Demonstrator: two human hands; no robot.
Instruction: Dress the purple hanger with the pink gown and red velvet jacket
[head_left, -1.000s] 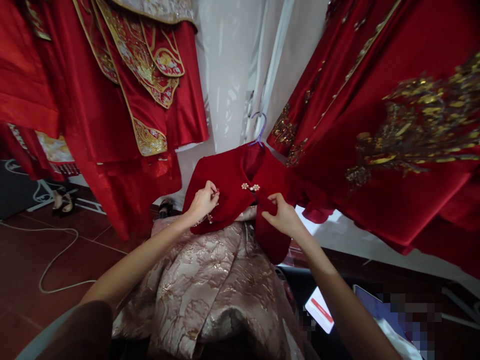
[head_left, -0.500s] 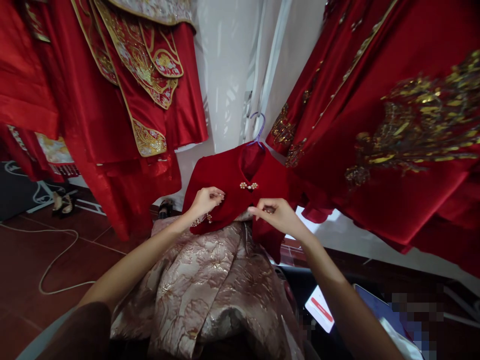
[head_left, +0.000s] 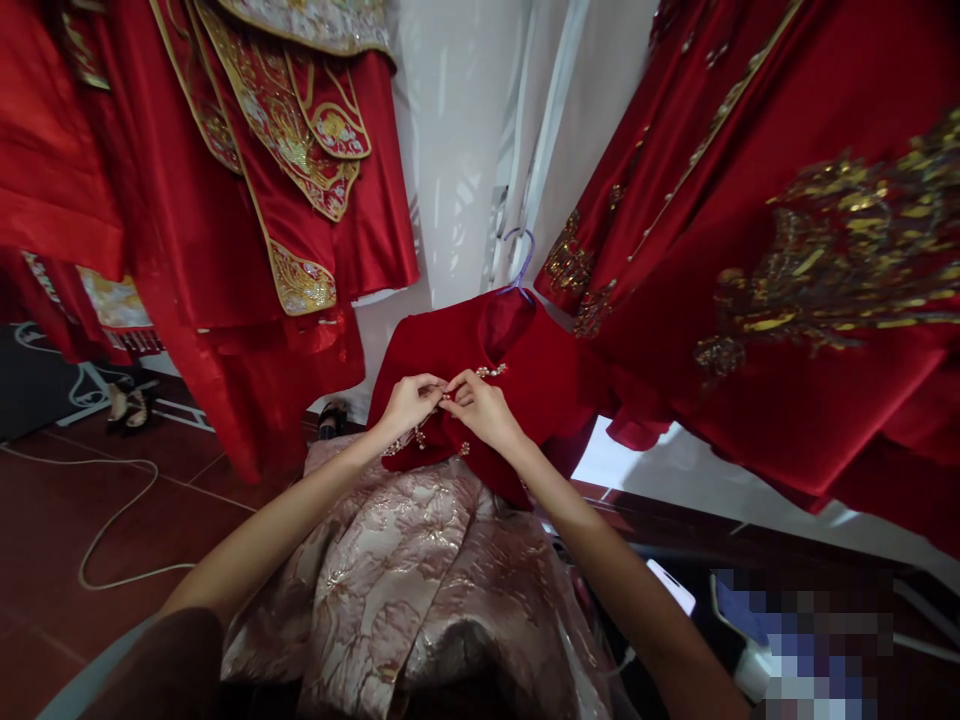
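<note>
A red velvet jacket [head_left: 540, 350] hangs on a purple hanger [head_left: 523, 262] in front of me. My left hand [head_left: 414, 403] and my right hand [head_left: 486, 410] meet at its front opening, fingers pinched together. Between the fingertips shows a small beaded clasp [head_left: 445, 397], mostly hidden; each hand grips a side of it. Another beaded clasp [head_left: 492, 371] sits fastened at the collar. A loose beaded piece [head_left: 464, 449] shows lower on the front, and beaded trim [head_left: 411, 440] hangs by my left wrist. A pink brocade garment [head_left: 397, 560] lies below, across my lap.
Red embroidered garments hang at left [head_left: 300, 180] and right [head_left: 810, 250], close beside the jacket. A phone [head_left: 671, 588] lies under my right forearm. Across the tiled floor at left runs a white cable [head_left: 90, 570]; black shoes [head_left: 127, 408] stand beyond it.
My right hand has moved left to meet my left hand, bringing the jacket's right front across. The gap at the lower front has closed over. My left hand has stayed nearly in place.
</note>
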